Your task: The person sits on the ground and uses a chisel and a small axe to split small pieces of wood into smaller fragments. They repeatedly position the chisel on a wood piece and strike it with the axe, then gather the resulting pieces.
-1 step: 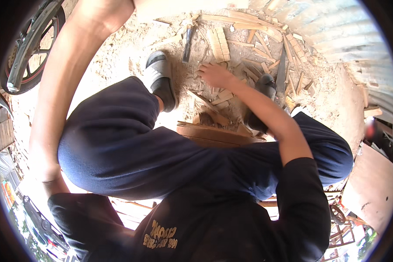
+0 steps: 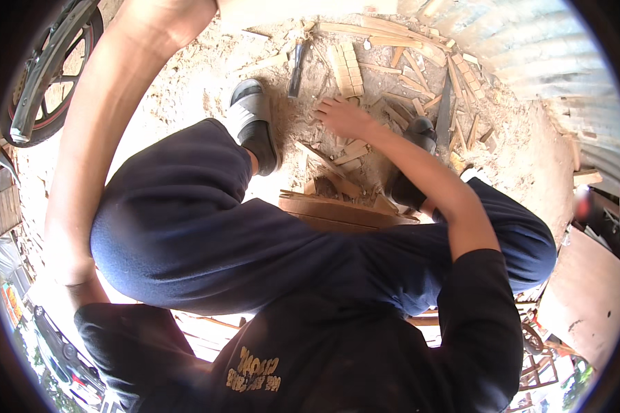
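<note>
My right hand [image 2: 341, 118] is low over the debris-strewn dirt floor [image 2: 172, 86], its fingers apart and slightly curled, holding nothing that I can see. Just beyond the fingertips are a long dark tool [image 2: 297, 67], possibly a chisel, and a bundle of short pale wood blocks [image 2: 346, 69]. My left forearm [image 2: 110, 110] stretches up to the top edge beside a pale board [image 2: 303, 8]; that hand is out of frame. Wood offcuts [image 2: 331, 158] lie between my sandalled feet [image 2: 249, 117], and a wooden plank [image 2: 324, 213] shows between my bent legs.
A black wheel [image 2: 62, 86] with red rim trim stands at the left. A long grey metal blade or strip [image 2: 444, 103] lies among scattered sticks on the right. Corrugated metal sheeting [image 2: 544, 55] runs along the right, with a pale panel [image 2: 579, 296] and dark clutter below it.
My right arm has shifted a little to the right at the elbow, and that hand has moved very slightly. The rest looks the same.
</note>
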### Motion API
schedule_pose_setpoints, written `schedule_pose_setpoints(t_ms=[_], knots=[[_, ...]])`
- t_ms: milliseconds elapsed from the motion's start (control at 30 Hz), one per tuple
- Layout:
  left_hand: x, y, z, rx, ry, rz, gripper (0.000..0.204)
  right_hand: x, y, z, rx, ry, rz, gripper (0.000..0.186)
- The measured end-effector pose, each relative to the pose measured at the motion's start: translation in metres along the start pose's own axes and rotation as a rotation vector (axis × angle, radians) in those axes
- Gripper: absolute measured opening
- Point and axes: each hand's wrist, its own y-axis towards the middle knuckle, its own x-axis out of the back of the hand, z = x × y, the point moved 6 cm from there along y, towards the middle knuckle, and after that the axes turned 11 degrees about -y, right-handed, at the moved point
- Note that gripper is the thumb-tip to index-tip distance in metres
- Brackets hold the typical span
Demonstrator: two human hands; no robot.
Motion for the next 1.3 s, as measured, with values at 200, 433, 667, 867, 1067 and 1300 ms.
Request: schedule_pose_setpoints(t_ms=[200,433,667,867,1067,1300], knots=[[-0.007,0.01,-0.006,-0.029,-0.123,0.181,0.037,0.032,-0.047,0.002,0.124,0.054,-0.049,0.028],[-0.03,0.02,0.0,0.018,-0.027,0.13,0.033,-0.015,-0.086,0.007,0.007,-0.149,0.29,0.064],[-0.04,0.027,0.007,0.099,0.044,0.039,0.03,-0.03,-0.078,-0.003,-0.087,-0.23,-0.035,0.097],[-0.03,0.034,0.025,0.147,0.136,-0.016,0.046,-0.047,-0.089,-0.03,-0.233,-0.034,0.357,0.106],[0.007,0.051,0.047,0.225,0.151,-0.01,0.051,-0.036,-0.084,-0.017,-0.038,-0.065,0.111,0.078],[0.007,0.055,0.052,0.244,0.18,0.008,0.051,-0.042,-0.09,0.0,-0.062,-0.042,0.048,0.066]])
